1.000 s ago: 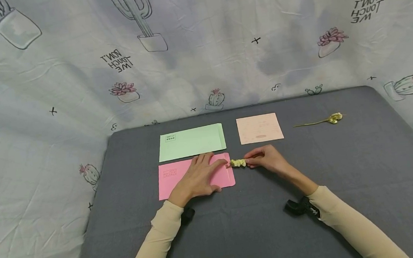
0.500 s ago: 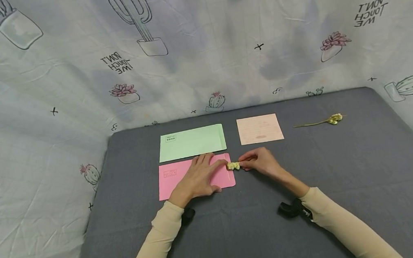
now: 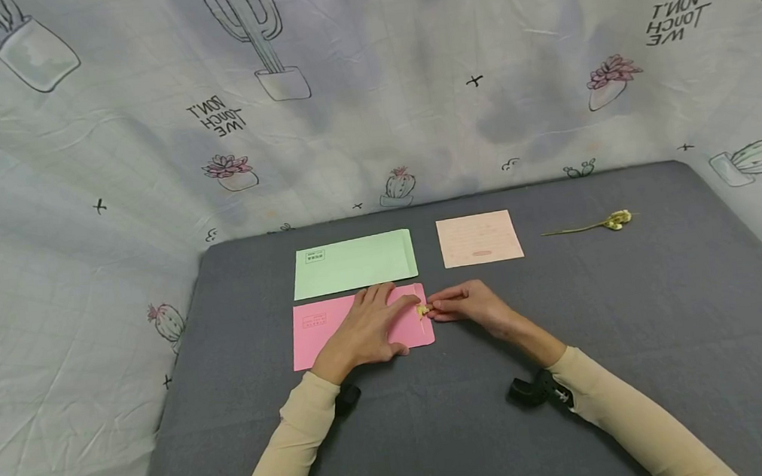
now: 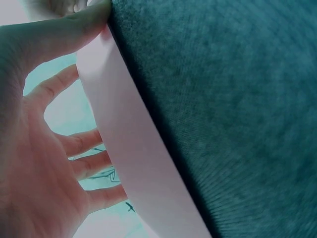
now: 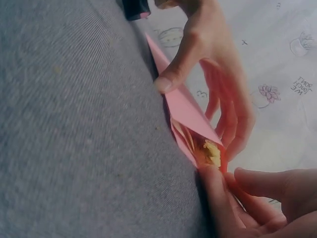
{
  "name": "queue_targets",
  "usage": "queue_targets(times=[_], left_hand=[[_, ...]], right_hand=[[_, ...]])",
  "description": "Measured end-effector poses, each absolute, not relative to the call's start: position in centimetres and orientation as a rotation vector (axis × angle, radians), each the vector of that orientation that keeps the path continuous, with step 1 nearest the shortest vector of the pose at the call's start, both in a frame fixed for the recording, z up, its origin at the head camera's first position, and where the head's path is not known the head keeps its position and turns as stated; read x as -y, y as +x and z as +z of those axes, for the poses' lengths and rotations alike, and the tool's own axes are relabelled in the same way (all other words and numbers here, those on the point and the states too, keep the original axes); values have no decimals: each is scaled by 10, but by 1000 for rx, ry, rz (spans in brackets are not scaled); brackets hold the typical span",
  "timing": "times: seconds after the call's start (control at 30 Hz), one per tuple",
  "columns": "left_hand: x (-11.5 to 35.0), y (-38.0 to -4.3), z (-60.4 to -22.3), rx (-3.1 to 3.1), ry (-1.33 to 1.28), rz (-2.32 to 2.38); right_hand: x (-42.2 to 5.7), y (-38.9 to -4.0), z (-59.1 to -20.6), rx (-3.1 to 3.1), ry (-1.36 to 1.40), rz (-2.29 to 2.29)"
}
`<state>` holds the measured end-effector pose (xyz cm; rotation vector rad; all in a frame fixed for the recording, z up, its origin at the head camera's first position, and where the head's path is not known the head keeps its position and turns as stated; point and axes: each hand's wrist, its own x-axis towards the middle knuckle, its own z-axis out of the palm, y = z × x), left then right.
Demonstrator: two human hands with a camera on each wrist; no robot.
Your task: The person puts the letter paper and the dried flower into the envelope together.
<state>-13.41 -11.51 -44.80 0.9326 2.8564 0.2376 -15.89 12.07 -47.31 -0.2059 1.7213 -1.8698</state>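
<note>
My left hand (image 3: 360, 332) rests on a pink envelope (image 3: 317, 330), its fingers spread over the surface and the thumb at the near edge. In the left wrist view those fingers touch the pale-looking envelope (image 4: 133, 148). At the envelope's right end, my right hand (image 3: 474, 308) pinches a small yellow flower sprig (image 3: 422, 310). The right wrist view shows the envelope (image 5: 185, 109) gaping at its mouth, with the yellow flower head (image 5: 212, 152) inside the opening and the right fingertips just outside. Much of the sprig is hidden.
A green envelope (image 3: 354, 263) lies just beyond the pink one. To its right is a peach card (image 3: 479, 238) with faint print. Another yellow flower on a stem (image 3: 614, 220) lies at the far right of the grey table (image 3: 438, 429). Printed fabric (image 3: 411, 114) hangs behind.
My right hand has moved left toward the pink envelope, and the yellow flower sprig has slid into its mouth, so less of it shows. My left hand has stayed in place.
</note>
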Motion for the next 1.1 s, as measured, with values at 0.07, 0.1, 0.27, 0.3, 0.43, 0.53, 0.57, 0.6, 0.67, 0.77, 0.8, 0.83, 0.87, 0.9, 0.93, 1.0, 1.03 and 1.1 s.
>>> queue_targets(times=[0.07, 0.1, 0.27, 0.3, 0.43, 0.53, 0.57, 0.6, 0.67, 0.77, 0.8, 0.83, 0.87, 0.9, 0.93, 1.0, 1.03, 1.1], left_hand=[[115, -133, -451, -2865, 937, 239], [115, -133, -452, -2870, 937, 238], [110, -123, -448, -2866, 891, 246], [108, -121, -447, -2865, 883, 248], [104, -112, -444, -2862, 864, 241], [100, -106, -441, -2860, 849, 241], [99, -104, -441, -2858, 841, 246], [98, -102, -440, -2856, 834, 251], [97, -102, -439, -2853, 826, 255], [96, -103, -437, -2846, 821, 255], [96, -103, -437, -2843, 818, 251], [96, -103, -436, -2839, 815, 248], [96, -104, -435, -2834, 816, 248], [95, -104, -434, -2826, 812, 245], [95, -104, -433, -2817, 805, 245], [94, -105, -432, -2798, 798, 237], [94, -106, -431, -2790, 797, 234], [95, -107, -429, -2775, 799, 227]], right_hand=[[-121, -158, -475, -1653, -222, -1886], [-121, -158, -476, -1621, -225, -1891], [-124, -151, -468, -1500, -193, -1895], [-124, -150, -467, -1478, -182, -1900], [-124, -145, -463, -1413, -140, -1913], [-125, -141, -462, -1378, -117, -1915], [-125, -139, -461, -1372, -126, -1912], [-126, -138, -461, -1364, -127, -1909], [-126, -138, -461, -1360, -133, -1902], [-127, -139, -461, -1356, -151, -1890], [-127, -139, -460, -1358, -143, -1885], [-128, -140, -460, -1363, -154, -1881], [-129, -140, -459, -1372, -163, -1876], [-130, -141, -458, -1382, -171, -1871], [-132, -142, -457, -1393, -178, -1868], [-134, -145, -454, -1430, -211, -1860], [-135, -146, -452, -1452, -227, -1855], [-137, -150, -449, -1502, -258, -1838]])
